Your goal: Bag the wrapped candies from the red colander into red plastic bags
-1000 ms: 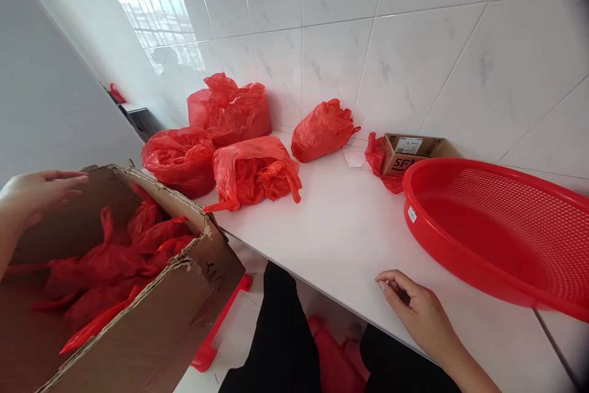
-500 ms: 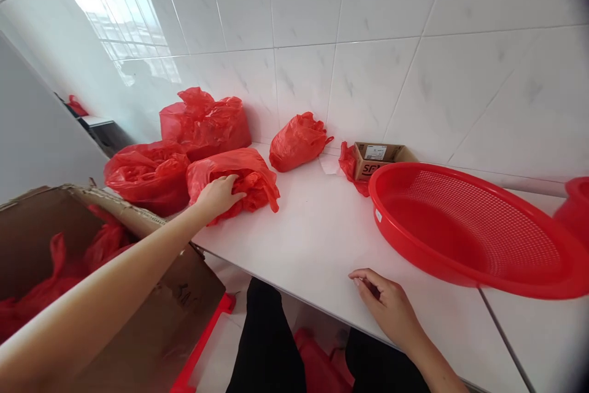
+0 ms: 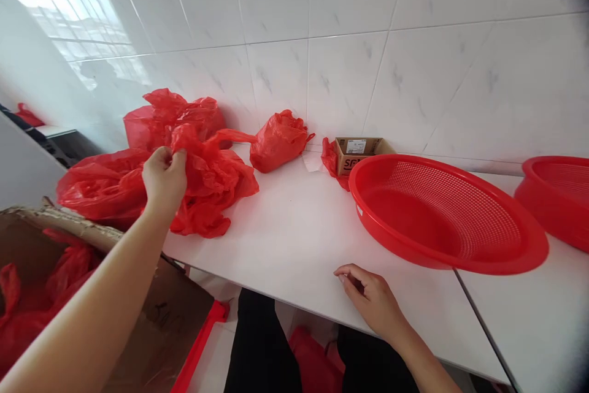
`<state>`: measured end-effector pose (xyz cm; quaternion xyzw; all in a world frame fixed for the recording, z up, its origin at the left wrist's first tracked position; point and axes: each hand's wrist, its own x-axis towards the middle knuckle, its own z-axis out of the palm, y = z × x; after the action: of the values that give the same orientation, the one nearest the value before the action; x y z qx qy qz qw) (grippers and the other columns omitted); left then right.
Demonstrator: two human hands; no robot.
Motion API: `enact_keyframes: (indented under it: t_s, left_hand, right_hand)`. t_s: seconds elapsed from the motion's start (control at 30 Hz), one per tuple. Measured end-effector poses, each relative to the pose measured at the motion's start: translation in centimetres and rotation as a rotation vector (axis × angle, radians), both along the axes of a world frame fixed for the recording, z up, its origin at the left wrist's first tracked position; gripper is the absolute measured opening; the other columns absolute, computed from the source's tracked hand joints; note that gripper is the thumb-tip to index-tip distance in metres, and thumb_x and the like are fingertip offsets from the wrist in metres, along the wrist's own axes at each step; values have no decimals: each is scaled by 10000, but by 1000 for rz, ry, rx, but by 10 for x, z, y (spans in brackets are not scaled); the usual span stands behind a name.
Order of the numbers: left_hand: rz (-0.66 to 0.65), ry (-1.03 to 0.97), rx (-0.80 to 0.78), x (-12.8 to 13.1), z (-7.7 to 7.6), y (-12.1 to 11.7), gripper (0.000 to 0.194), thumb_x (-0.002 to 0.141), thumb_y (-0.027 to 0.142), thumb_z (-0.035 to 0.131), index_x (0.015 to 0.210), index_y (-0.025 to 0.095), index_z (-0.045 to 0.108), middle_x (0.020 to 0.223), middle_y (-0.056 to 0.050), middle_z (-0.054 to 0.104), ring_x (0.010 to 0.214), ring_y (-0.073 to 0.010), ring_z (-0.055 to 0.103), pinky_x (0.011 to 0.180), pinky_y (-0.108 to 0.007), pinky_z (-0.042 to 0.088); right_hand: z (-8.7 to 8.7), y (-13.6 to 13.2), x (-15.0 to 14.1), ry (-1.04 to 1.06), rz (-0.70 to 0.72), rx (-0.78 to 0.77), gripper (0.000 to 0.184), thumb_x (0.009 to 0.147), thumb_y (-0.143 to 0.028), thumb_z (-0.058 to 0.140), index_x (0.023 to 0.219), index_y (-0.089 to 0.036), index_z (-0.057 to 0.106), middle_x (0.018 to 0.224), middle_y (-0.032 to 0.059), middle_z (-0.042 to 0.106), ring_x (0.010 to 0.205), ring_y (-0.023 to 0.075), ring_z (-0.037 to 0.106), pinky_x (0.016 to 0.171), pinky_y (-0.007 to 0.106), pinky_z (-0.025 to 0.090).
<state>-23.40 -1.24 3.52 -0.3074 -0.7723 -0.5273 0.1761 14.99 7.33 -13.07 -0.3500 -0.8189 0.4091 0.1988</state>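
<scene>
My left hand (image 3: 166,179) is closed in a pinch on a thin, crumpled red plastic bag (image 3: 209,178) at the left of the white table. The bag's upper part is lifted and its lower folds touch the tabletop. What lies inside it I cannot make out. My right hand (image 3: 368,296) rests near the table's front edge, fingers curled and thumb close to the index finger, with nothing visible in them. Beyond it stands a large red plastic basket (image 3: 414,249) with a perforated side.
Further red bags (image 3: 103,184) sit left and behind, and a smaller full one (image 3: 280,143) stands by the tiled wall. A small cardboard box (image 3: 347,164) is behind the basket. A second red basket (image 3: 550,212) stands right. A large carton (image 3: 151,319) holds red bags at lower left.
My left hand has drawn the red plastic bag upward and spread it out. My right hand stays resting on the table. The view has turned slightly right.
</scene>
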Motion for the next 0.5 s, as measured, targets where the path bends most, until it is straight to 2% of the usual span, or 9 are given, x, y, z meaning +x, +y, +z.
enact_keyframes:
  t_s: [0.1,0.23,0.27,0.33,0.4,0.43,0.5]
  left_hand:
    - [-135,-76,117,27,-24,10,283,877,276,536,654,200,379,589,73,322,545,-85,280,505,-236,234]
    - [-363,-264,158,73,-58,21,283,867,334,548,661,210,399,590,63,383,523,-89,327,487,-216,283]
    - [-410,-317,153,86,-68,23,297,860,354,558,655,212,398,581,63,390,513,-90,334,478,-212,288]
    - [-494,-424,136,117,-87,27,319,853,406,565,655,216,401,565,63,399,491,-90,348,461,-207,299]
    - [-565,-527,111,148,-107,29,320,855,469,541,691,221,425,581,54,447,490,-99,401,462,-211,348]
    - [-593,-570,95,161,-116,31,324,854,495,528,707,223,432,591,48,472,496,-107,430,471,-220,380]
    - [-625,-624,65,176,-130,34,330,843,518,517,717,225,432,610,38,505,514,-118,470,497,-240,427]
  right_hand:
    - [0,0,0,13,-7,19,282,959,-412,419,944,-245,647,740,1,595,654,157,492,625,280,388]
    - [3,1,-3,84,-35,-41,282,956,-430,441,969,-239,647,694,-7,558,637,154,504,634,289,411]
    - [5,0,-6,133,-47,-87,281,952,-441,455,1036,-243,635,747,0,585,672,157,536,661,293,437]
    - [11,-3,-15,242,-67,-219,383,938,-469,495,1265,-275,533,1003,35,639,785,164,601,716,306,488]
    - [18,-8,-30,353,-38,-350,580,915,-471,549,1439,-324,345,1274,64,581,929,176,634,774,323,522]
    - [20,-11,-39,405,0,-391,634,902,-452,579,1462,-332,308,1330,66,558,998,185,634,818,333,526]
    - [22,-14,-53,502,74,-406,557,879,-391,624,1391,-294,428,1277,59,606,1091,205,618,916,355,504]
